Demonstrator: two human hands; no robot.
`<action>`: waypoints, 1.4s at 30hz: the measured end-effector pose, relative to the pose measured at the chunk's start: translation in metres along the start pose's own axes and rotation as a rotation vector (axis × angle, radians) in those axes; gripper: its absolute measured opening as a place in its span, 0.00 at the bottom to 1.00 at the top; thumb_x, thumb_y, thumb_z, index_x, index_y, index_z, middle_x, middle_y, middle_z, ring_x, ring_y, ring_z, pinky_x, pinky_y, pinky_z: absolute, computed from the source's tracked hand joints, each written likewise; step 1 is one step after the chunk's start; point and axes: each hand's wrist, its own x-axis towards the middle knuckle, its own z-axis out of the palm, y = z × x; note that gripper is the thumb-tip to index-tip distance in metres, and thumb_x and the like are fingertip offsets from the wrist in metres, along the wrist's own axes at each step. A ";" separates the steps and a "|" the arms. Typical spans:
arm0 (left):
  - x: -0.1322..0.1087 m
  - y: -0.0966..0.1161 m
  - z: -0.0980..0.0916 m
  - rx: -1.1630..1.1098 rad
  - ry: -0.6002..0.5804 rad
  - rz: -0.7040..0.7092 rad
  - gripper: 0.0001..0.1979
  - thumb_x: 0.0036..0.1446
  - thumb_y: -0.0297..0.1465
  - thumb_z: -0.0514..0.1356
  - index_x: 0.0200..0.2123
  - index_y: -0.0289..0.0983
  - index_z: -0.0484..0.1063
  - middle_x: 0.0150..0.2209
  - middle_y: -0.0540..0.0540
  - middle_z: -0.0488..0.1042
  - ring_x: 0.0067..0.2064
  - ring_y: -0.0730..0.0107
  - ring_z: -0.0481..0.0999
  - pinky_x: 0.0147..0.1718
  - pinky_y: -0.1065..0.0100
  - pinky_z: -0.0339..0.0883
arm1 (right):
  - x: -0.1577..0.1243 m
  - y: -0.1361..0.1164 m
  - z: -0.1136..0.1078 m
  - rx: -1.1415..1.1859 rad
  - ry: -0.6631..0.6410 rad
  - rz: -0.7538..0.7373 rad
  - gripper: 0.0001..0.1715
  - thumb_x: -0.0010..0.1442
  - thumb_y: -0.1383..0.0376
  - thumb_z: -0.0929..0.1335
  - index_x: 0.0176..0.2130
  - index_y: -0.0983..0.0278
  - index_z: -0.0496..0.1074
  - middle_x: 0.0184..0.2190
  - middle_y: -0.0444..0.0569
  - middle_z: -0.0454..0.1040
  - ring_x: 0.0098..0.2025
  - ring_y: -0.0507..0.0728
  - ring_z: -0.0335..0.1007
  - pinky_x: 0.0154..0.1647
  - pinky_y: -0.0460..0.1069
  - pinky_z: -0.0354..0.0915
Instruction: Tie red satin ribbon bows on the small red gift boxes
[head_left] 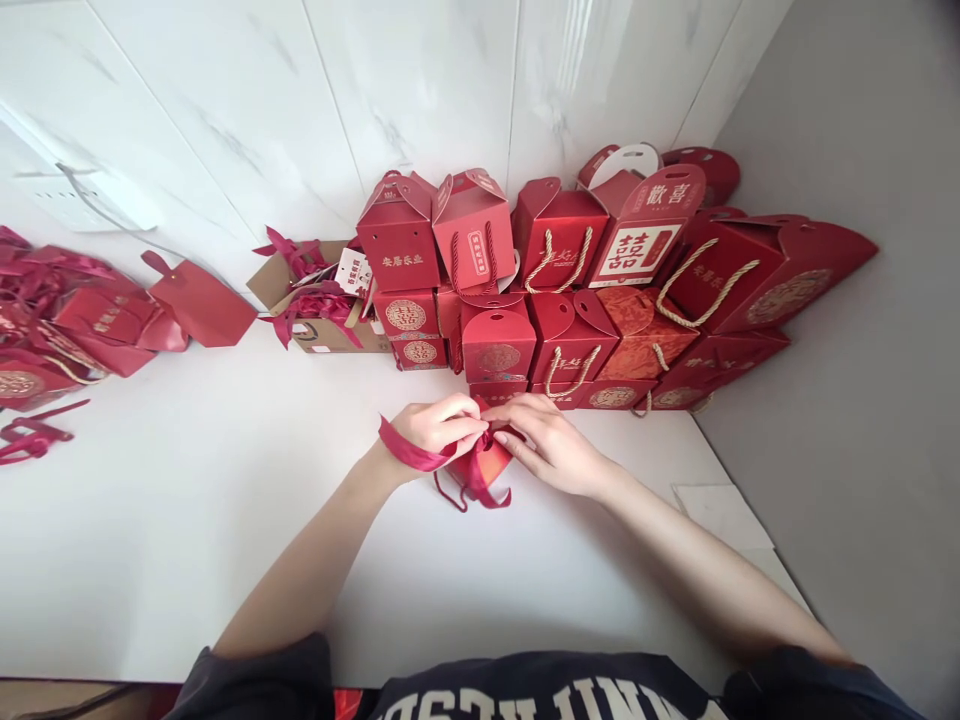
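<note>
A small red gift box sits on the white table in front of me, mostly hidden under my hands. My left hand pinches a dark red ribbon that loops around my wrist and over the box. My right hand rests on the box's right side, its fingertips meeting the left hand's at the ribbon knot. Loose ribbon ends hang off the box's near side.
A stack of red gift boxes with rope handles lines the wall behind the hands. An open cardboard box of ribbons and tags stands to their left. More red boxes and ribbons lie at far left. The table's right edge is close.
</note>
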 end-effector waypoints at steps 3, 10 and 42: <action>-0.006 -0.003 0.011 -0.045 0.080 0.025 0.09 0.57 0.23 0.61 0.39 0.40 0.78 0.32 0.51 0.78 0.27 0.80 0.75 0.27 0.79 0.68 | 0.000 -0.002 0.003 0.130 0.066 0.095 0.11 0.66 0.67 0.63 0.47 0.60 0.71 0.41 0.48 0.76 0.41 0.56 0.71 0.45 0.52 0.66; -0.008 0.004 0.027 -0.161 0.217 -0.001 0.08 0.55 0.22 0.64 0.38 0.39 0.78 0.29 0.51 0.77 0.27 0.80 0.75 0.28 0.78 0.69 | -0.001 -0.001 0.006 0.157 0.124 0.186 0.04 0.60 0.68 0.67 0.33 0.62 0.72 0.31 0.45 0.74 0.32 0.53 0.68 0.35 0.48 0.63; -0.008 0.006 0.029 -0.145 0.217 0.000 0.05 0.56 0.24 0.63 0.35 0.39 0.78 0.28 0.52 0.78 0.24 0.81 0.74 0.25 0.79 0.68 | -0.002 0.001 -0.002 0.133 0.060 0.038 0.09 0.58 0.72 0.65 0.38 0.59 0.63 0.34 0.44 0.72 0.38 0.55 0.70 0.59 0.61 0.60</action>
